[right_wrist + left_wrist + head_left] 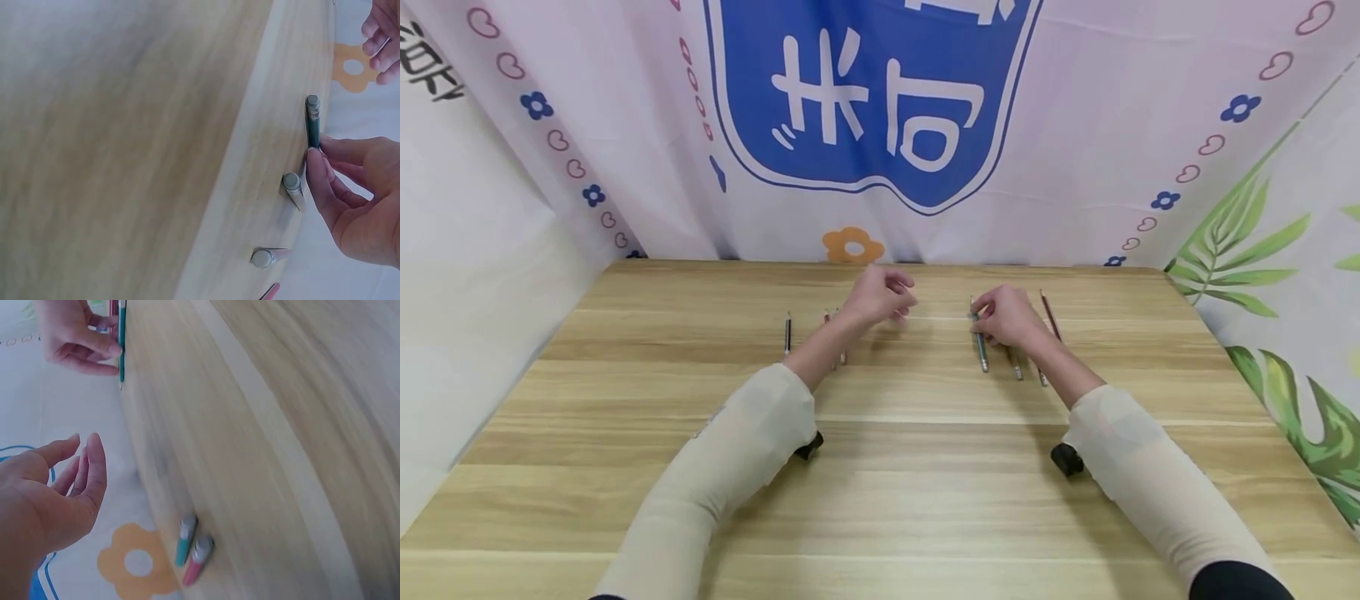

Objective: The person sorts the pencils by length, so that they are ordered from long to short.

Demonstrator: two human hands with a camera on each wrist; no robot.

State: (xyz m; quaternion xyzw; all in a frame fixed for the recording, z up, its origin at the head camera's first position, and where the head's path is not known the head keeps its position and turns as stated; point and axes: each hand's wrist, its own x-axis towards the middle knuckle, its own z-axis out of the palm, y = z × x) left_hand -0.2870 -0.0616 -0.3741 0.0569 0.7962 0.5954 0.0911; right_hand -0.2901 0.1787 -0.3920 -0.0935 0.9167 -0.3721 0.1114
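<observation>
My right hand [1009, 315] pinches a teal pencil [982, 353] between thumb and fingers at the right of the table; its eraser end points toward me. In the right wrist view the teal pencil [314, 125] lies along the wood, with the fingers of my right hand [365, 200] on it. Just beside it are a brown pencil [1015, 364] and another pencil [1042, 377]. My left hand [880, 296] is held above the table with relaxed, parted fingers and nothing in them; two pencils, one red [827, 317], lie partly behind that forearm.
A dark blue pencil [787, 333] lies at the left, and a dark red pencil [1050, 315] lies beyond my right wrist. Behind the wooden table [895, 500] hangs a printed cloth [1075, 167] along the far edge.
</observation>
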